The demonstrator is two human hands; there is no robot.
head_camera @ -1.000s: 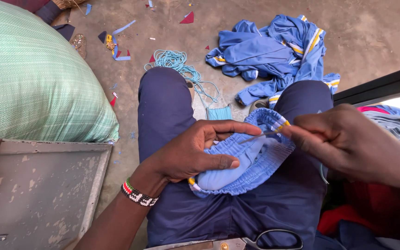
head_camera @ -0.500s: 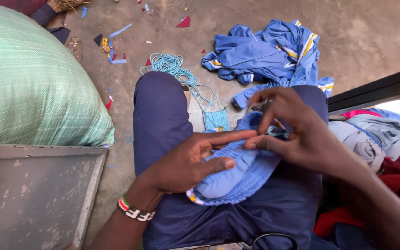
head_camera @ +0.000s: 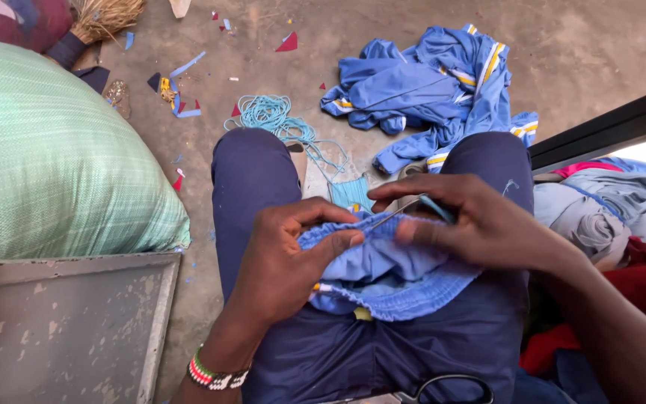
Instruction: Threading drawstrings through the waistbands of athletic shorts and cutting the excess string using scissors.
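Concrete floor (head_camera: 607, 52), left hand (head_camera: 282, 258) grip pinching blue waistband (head_camera: 383, 277), right hand (head_camera: 480, 224) grip closed on needle (head_camera: 394, 215)

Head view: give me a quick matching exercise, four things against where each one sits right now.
Things:
1. blue garment
2. coil of blue cord
3. green sack
4. scissors

Places:
A. bottom edge of the view
B. on the lap, between left hand and right hand
C. on the floor beyond the knees
D. at the left, above the grey metal tray

Pairs: 1-B, 2-C, 3-D, 4-A
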